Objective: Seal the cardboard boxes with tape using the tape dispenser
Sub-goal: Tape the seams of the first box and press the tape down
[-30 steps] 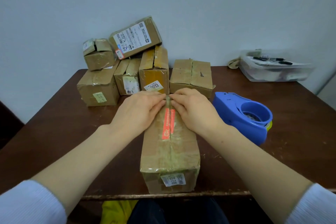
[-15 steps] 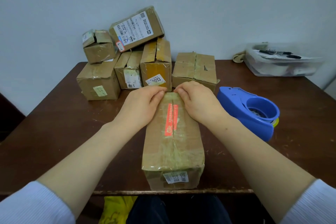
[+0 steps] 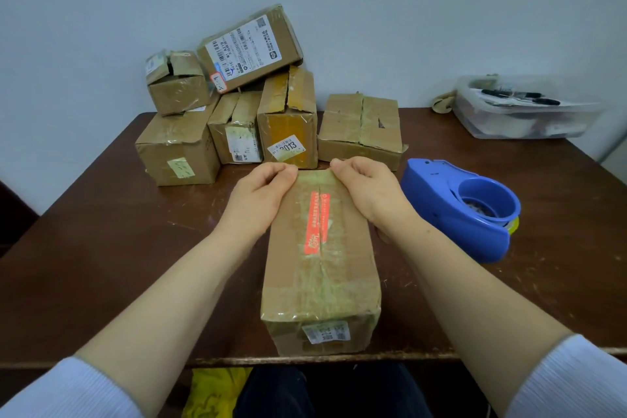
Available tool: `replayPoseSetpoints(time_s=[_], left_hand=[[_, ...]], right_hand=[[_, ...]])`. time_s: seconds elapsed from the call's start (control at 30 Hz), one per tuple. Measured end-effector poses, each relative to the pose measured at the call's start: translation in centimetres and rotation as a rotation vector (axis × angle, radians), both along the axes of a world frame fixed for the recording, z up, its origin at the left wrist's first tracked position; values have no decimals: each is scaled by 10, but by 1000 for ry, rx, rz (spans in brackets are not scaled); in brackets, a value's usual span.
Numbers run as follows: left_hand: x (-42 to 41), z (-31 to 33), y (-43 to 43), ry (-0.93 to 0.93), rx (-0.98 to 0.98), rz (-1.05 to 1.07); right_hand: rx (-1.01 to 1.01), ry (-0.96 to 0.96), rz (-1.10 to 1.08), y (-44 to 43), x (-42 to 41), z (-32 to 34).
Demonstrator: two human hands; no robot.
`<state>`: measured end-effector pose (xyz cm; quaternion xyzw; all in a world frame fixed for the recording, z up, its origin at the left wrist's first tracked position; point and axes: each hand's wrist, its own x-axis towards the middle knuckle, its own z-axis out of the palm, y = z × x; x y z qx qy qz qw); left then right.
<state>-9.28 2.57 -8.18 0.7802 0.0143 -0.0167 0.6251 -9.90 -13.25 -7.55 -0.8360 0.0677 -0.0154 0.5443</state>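
We note left hand (image 3: 261, 200) and right hand (image 3: 369, 197), fingers (image 3: 342, 166) curled over the far top corners of the box (image 3: 320, 268), on the bench (image 3: 101, 248) beneath them. The tape dispenser (image 3: 468, 210) sits just right of the right fingers. We should rub the tape (image 3: 314, 178) outward, firmly, avoiding wrinkles.

Dark wooden table (image 3: 101, 248).
Front edge: long box (image 3: 319, 282); behind, box pile (image 3: 237, 125); right, blue tape dispenser (image 3: 458, 210); beyond, clear tub (image 3: 522, 122).
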Motion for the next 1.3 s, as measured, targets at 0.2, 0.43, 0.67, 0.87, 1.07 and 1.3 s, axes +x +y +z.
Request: replayPoseSetpoints(time_s=[0.2, 0.43, 0.67, 0.87, 1.07, 1.3], left_hand=[[6, 12, 4, -85, 153, -13], [14, 16, -4, -115, 183, -130], [7, 7, 1, 0, -69, -67], [4, -1, 3, -15, -47, 22], [9, 11, 0, -180, 149, -70], [9, 12, -2, -129, 144, -82]], right_hand=[[-305, -82, 37, -1, 8, 10], [164, -23, 137, 3, 11, 5], [511, 38, -43, 2, 7, -5], [568, 125, -104, 5, 10, -10], [323, 54, 90, -3, 12, 5], [343, 42, 76, 3, 8, 2]])
